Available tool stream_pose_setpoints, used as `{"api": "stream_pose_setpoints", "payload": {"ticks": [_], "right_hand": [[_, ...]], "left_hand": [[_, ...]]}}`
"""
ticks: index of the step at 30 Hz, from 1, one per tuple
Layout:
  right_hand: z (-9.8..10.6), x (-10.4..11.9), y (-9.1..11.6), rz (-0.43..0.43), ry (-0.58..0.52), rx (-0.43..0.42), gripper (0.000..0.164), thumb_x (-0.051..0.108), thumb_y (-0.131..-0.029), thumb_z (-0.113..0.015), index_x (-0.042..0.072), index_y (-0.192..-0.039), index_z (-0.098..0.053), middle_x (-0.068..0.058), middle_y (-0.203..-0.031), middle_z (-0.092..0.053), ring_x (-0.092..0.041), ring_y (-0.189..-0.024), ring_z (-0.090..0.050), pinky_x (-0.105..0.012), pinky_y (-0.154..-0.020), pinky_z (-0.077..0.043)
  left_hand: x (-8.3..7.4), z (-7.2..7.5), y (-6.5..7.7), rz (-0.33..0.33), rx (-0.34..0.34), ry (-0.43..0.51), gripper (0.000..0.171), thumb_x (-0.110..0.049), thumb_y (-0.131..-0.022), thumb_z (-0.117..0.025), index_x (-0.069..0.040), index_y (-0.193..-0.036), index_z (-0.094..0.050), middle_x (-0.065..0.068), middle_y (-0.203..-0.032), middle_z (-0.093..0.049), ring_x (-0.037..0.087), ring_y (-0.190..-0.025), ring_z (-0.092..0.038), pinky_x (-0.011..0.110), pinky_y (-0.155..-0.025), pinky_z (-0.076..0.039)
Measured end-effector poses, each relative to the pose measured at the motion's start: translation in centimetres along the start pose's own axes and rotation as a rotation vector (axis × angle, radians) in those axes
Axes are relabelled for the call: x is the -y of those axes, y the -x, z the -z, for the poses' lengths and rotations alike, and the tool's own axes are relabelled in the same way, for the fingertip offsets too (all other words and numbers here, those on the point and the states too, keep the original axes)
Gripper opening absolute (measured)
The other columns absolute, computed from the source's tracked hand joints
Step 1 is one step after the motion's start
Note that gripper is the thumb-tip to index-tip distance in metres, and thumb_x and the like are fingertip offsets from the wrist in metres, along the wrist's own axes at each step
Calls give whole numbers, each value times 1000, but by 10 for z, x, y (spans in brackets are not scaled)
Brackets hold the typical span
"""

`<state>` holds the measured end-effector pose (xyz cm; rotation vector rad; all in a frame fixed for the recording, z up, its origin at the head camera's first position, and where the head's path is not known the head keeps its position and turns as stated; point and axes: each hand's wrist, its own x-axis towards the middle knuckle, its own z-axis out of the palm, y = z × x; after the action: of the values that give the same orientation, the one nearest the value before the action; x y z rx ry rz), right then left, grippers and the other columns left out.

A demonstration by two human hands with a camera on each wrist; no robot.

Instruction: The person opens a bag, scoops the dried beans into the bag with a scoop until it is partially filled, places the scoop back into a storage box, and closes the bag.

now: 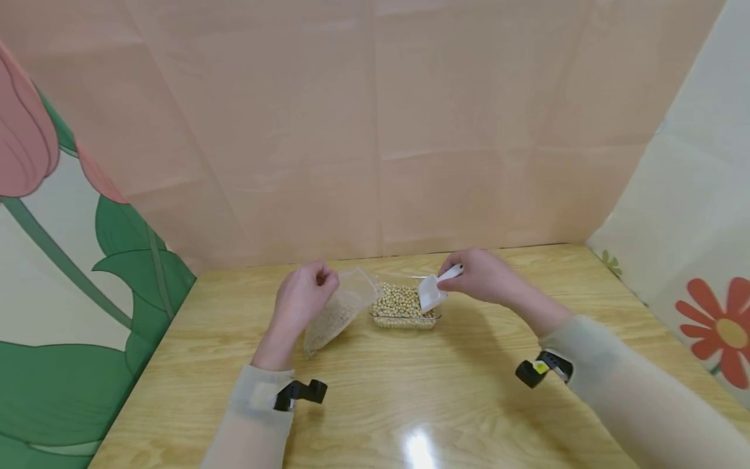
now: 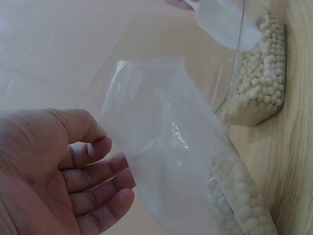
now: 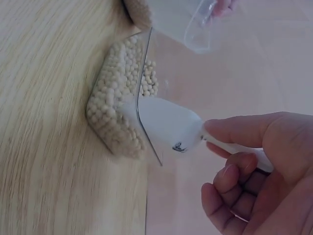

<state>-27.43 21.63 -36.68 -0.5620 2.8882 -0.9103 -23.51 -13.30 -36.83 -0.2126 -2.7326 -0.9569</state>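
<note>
Fingers (image 3: 227,178) of the right hand (image 1: 477,277) curl round the handle (image 1: 451,272) of the white scoop (image 1: 430,294), its blade inside the clear container (image 1: 410,317) of pale beans (image 1: 398,299). Left hand (image 1: 301,293) pinches the edge of the plastic bag (image 1: 351,290) beside the container.

white scoop (image 1: 431,294): tilted, tip at beans (image 1: 396,301) | clear box (image 1: 404,318): upright | translucent bag (image 1: 340,314): slanted, part-filled
</note>
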Motion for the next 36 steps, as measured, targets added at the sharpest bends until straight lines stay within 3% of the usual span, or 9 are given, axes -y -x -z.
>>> {"api": "stream_pose_setpoints", "payload": {"ticks": [4,11,17,21,26,28,32,36], "right_hand": [[-5,4,-1,-24,-11,31,25,28,-99,-83,7,-112,-78,-4,-100,-76,-22,-84,-65,-40,-74,-52],[-23,-12,-3,-61,-156,35,21,28,-99,-83,9,-108,-80,-6,-107,-77,-24,-95,-67,-40,-81,-52],[-45,-29,2,-127,-320,7,25,31,-100,-83,12,-117,-82,-11,-126,-75,-29,-107,-67,-46,-89,-54],[-59,-34,3,-201,-452,-12,33,31,-99,-85,9,-124,-82,-12,-126,-75,-26,-106,-66,-45,-91,-56],[-69,-32,1,-241,-576,-30,38,28,-97,-87,5,-128,-80,-7,-115,-76,-23,-100,-66,-41,-89,-56],[-72,-30,0,-255,-614,-29,39,27,-97,-87,5,-128,-80,-2,-102,-75,-20,-91,-63,-38,-83,-54],[-75,-25,-1,-289,-658,-36,41,28,-96,-88,6,-130,-79,5,-74,-60,-16,-71,-54,-34,-70,-47],[-77,-20,-3,-312,-666,-62,43,29,-95,-89,7,-131,-79,7,-63,-52,-13,-63,-48,-31,-64,-41]], "left_hand": [[-1,-1,1,1,5,4,20,-20,-109,-63,-13,-92,-72,2,-80,-67,20,-65,-56,38,-66,-47],[-3,0,1,3,3,5,19,-20,-108,-63,-13,-92,-71,2,-80,-66,20,-67,-56,38,-67,-46],[-2,1,2,9,3,-3,19,-19,-108,-64,-12,-93,-72,2,-82,-68,20,-68,-58,38,-67,-47],[-1,1,2,15,7,-6,19,-20,-108,-64,-12,-93,-73,2,-82,-68,21,-69,-58,38,-67,-47],[1,1,3,7,4,-2,20,-20,-109,-63,-12,-93,-72,2,-81,-67,20,-67,-57,38,-65,-47],[1,1,3,3,4,1,19,-20,-109,-64,-12,-94,-73,2,-81,-67,20,-66,-56,38,-65,-46],[2,0,4,4,8,2,18,-19,-109,-64,-12,-95,-73,2,-81,-67,20,-65,-56,37,-64,-46],[1,1,4,9,5,-2,18,-20,-109,-64,-12,-95,-73,2,-81,-67,20,-67,-57,37,-64,-47]]}}
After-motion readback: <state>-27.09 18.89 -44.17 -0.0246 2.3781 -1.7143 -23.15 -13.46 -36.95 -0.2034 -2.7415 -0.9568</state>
